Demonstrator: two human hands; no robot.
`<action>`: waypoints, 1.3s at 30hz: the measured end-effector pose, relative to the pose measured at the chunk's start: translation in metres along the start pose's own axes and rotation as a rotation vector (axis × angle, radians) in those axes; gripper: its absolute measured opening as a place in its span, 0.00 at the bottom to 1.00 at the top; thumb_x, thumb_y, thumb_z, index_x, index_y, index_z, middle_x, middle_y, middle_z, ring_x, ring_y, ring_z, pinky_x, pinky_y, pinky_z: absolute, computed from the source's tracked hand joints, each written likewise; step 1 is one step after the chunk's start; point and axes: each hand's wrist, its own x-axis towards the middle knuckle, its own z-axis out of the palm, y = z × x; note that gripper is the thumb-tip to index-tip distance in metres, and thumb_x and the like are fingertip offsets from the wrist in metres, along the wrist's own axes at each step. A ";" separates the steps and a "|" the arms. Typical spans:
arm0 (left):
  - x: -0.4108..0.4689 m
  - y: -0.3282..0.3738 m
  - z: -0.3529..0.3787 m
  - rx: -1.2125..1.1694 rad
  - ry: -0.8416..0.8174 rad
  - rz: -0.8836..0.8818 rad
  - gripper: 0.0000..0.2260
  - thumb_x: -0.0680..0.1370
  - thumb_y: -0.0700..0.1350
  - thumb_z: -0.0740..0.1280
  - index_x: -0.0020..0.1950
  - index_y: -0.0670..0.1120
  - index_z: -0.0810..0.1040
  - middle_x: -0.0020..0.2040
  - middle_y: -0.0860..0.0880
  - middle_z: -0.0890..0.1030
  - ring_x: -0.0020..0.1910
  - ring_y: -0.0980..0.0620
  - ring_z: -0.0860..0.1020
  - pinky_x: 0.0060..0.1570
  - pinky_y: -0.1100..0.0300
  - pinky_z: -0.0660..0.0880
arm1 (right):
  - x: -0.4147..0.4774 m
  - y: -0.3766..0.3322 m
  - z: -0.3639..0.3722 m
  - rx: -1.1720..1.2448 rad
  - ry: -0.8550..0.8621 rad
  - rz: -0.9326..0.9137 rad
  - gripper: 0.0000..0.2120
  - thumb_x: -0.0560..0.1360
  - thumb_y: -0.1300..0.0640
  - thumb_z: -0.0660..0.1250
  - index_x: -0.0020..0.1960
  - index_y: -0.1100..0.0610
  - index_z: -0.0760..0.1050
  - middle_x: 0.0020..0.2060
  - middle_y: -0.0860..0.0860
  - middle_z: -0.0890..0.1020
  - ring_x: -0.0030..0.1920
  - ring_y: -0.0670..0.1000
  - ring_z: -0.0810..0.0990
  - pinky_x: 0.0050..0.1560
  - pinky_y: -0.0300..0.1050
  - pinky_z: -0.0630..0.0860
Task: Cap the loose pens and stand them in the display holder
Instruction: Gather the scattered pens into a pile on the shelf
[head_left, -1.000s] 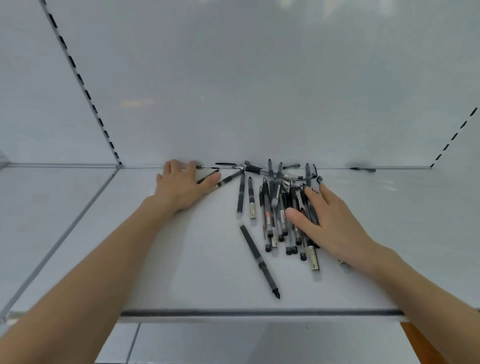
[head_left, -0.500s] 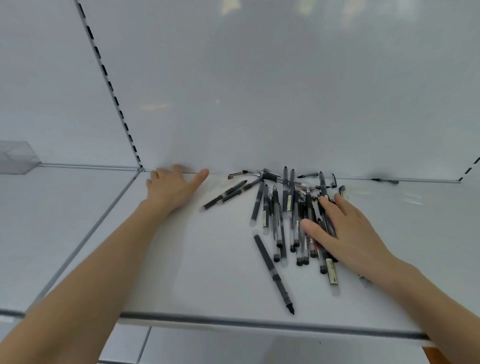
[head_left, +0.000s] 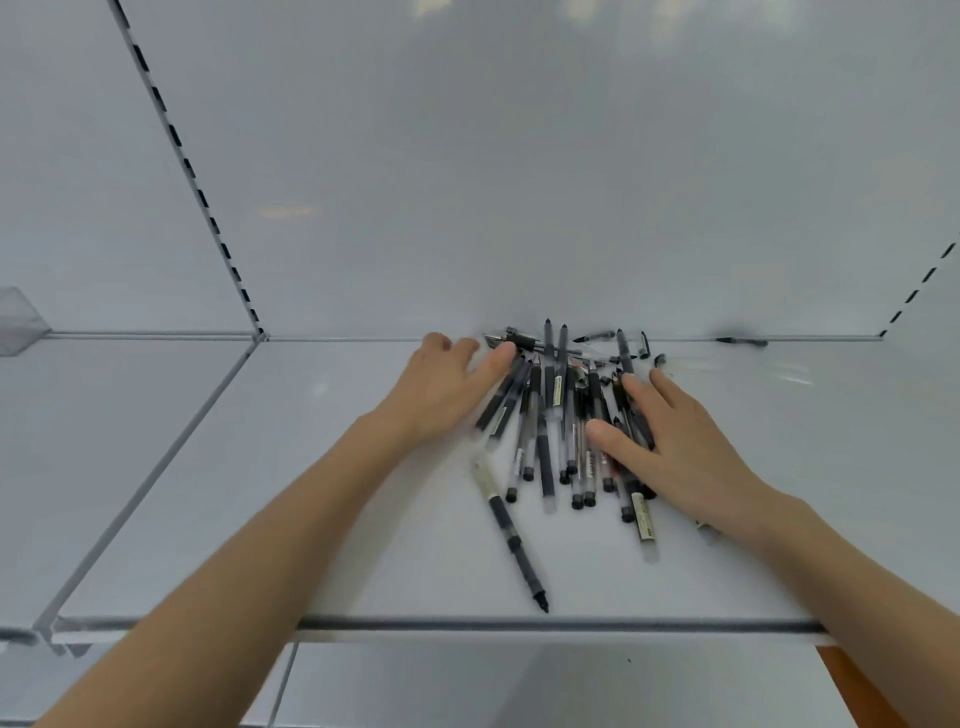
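Several black and clear pens lie in a loose pile (head_left: 563, 415) on a white shelf (head_left: 363, 519), near the back wall. My left hand (head_left: 447, 387) lies flat with straight fingers against the pile's left side, thumb touching the pens. My right hand (head_left: 675, 441) rests flat on the pile's right side, covering some pens. One uncapped pen (head_left: 511, 535) lies apart toward the shelf's front edge. Loose caps (head_left: 644, 345) sit at the back of the pile. A clear plastic holder (head_left: 18, 319) shows at the far left edge.
A single pen (head_left: 743, 341) lies alone against the back wall at the right. The shelf's front edge (head_left: 519, 623) has a dark strip. A slotted upright (head_left: 192, 171) divides this bay from the shelf to the left.
My left hand has slid right along the shelf and pushed the stray pens into the pile. My right hand has stayed on the pile's right side.
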 end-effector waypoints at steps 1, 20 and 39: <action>-0.006 -0.006 -0.005 0.034 0.026 0.012 0.31 0.76 0.65 0.50 0.69 0.45 0.66 0.70 0.39 0.63 0.70 0.43 0.62 0.68 0.51 0.58 | -0.003 0.001 -0.001 0.023 0.001 0.006 0.40 0.68 0.32 0.50 0.75 0.50 0.50 0.76 0.51 0.48 0.76 0.51 0.46 0.74 0.49 0.47; -0.002 0.016 0.001 -0.791 0.502 -0.127 0.16 0.81 0.53 0.49 0.54 0.46 0.72 0.53 0.50 0.75 0.53 0.54 0.72 0.51 0.64 0.66 | -0.044 -0.076 0.024 -0.218 -0.144 -0.251 0.40 0.70 0.29 0.53 0.74 0.50 0.53 0.76 0.52 0.44 0.75 0.52 0.39 0.72 0.58 0.37; -0.014 -0.007 0.022 0.286 -0.076 0.023 0.52 0.58 0.78 0.42 0.74 0.47 0.51 0.70 0.37 0.60 0.72 0.41 0.55 0.71 0.44 0.53 | 0.006 0.007 -0.017 -0.121 -0.024 0.102 0.42 0.70 0.30 0.52 0.75 0.52 0.48 0.75 0.57 0.51 0.75 0.56 0.49 0.74 0.56 0.49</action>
